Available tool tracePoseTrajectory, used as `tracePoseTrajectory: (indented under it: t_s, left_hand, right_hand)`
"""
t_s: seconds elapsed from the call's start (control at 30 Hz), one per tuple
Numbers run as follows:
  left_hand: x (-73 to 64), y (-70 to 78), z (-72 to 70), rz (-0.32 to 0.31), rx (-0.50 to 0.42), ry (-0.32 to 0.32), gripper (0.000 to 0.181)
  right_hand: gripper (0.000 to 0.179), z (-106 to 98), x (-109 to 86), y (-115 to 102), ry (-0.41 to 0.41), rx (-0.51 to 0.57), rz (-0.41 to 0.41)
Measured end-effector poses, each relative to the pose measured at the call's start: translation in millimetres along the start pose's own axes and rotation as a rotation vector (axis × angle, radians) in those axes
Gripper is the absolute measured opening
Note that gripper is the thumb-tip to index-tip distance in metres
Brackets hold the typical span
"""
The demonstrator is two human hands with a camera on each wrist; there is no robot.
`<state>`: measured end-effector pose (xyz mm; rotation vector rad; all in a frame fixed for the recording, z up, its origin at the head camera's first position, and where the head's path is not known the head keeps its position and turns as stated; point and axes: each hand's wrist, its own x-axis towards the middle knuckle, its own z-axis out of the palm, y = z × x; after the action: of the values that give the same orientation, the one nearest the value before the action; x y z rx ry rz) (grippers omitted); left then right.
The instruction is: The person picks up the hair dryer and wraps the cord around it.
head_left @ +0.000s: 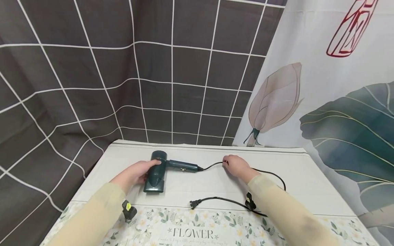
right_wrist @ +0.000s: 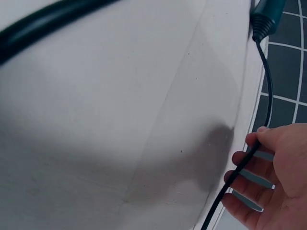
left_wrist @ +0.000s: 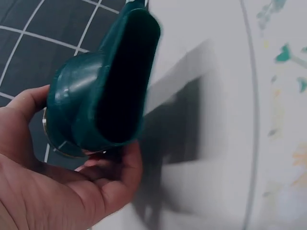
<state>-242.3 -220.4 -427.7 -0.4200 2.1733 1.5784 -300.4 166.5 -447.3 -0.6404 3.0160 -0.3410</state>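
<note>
A dark teal hair dryer (head_left: 156, 177) is held above the white tabletop by my left hand (head_left: 137, 173), which grips its barrel. In the left wrist view the flat nozzle (left_wrist: 127, 79) faces the camera, and the fingers (left_wrist: 129, 167) curl beneath the barrel. The handle (head_left: 183, 165) points right, with the black cord (head_left: 212, 166) running from its end. My right hand (head_left: 237, 166) pinches that cord between thumb and forefinger a short way from the handle. In the right wrist view the cord (right_wrist: 244, 160) crosses the other, loosely curved fingers.
The two-pin plug (head_left: 194, 204) lies on the table near the floral printed strip (head_left: 147, 222), its cord looping right under my right forearm. A dark gridded curtain (head_left: 154, 68) hangs behind the table (head_left: 191, 150), and a leaf-printed cloth (head_left: 307, 136) hangs at the right.
</note>
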Motion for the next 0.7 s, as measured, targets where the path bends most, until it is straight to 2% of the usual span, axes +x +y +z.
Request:
tracePoseTrajectory:
  t_s: [0.23,0.43,0.7]
  left_hand:
    - [-2.2,-7.3,8.5,0.030,-0.146,-0.073,0.086]
    - [-7.4,-12.8,13.8,0.047,-0.144,-0.105,0.085]
    - [-14.5,-15.1,24.9,0.072,-0.171,-0.131,0.073]
  right_hand:
    - [0.013,-5.5,-5.2,1.9,0.106,0.172,0.004]
    - [0.015,-10.7,-10.0,-2.1,0.150,0.228,0.018]
    - [0.015,-14.2,-20.4,1.7,0.239,0.259,-0.009]
